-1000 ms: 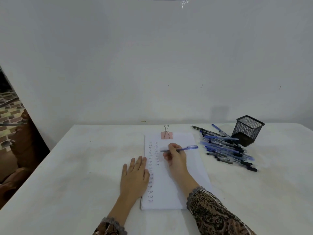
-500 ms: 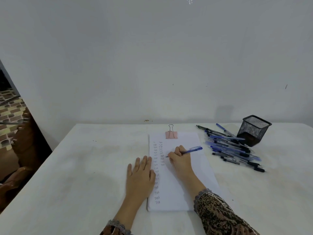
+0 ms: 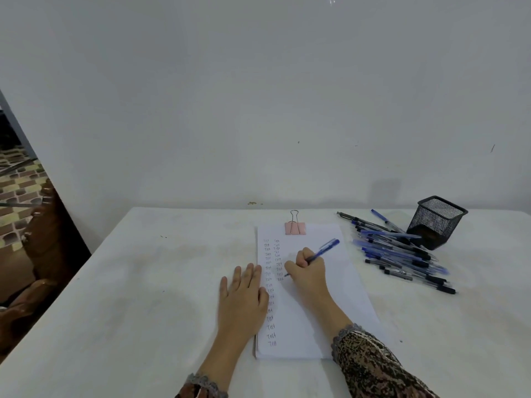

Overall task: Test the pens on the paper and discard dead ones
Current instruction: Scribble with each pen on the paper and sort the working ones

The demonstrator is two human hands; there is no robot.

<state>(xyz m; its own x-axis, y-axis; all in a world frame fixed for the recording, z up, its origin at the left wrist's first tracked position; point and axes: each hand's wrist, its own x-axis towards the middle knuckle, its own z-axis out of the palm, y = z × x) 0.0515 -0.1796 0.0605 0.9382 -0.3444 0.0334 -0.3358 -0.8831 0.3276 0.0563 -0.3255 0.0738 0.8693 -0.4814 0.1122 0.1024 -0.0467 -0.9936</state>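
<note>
The right hand [image 3: 306, 271] grips a blue pen [image 3: 317, 255] in a writing hold, its tip down on the paper [image 3: 330, 282] beside the second column of small written words. The left hand [image 3: 244, 297] lies flat with straight fingers, pressing the paper's left edge onto the table [image 3: 143, 297]. A pink binder clip [image 3: 295, 227] clamps the top of the paper. To the right, well apart from the hands, a pile of pens [image 3: 402, 251] lies spread on the table, its far end touching a black mesh cup [image 3: 436, 221] that stands tilted. The patterned right sleeve [image 3: 370, 366] covers the paper's lower right corner. A white wall [image 3: 258, 96] stands behind the table, and brown wooden furniture [image 3: 43, 239] shows at the left.
</note>
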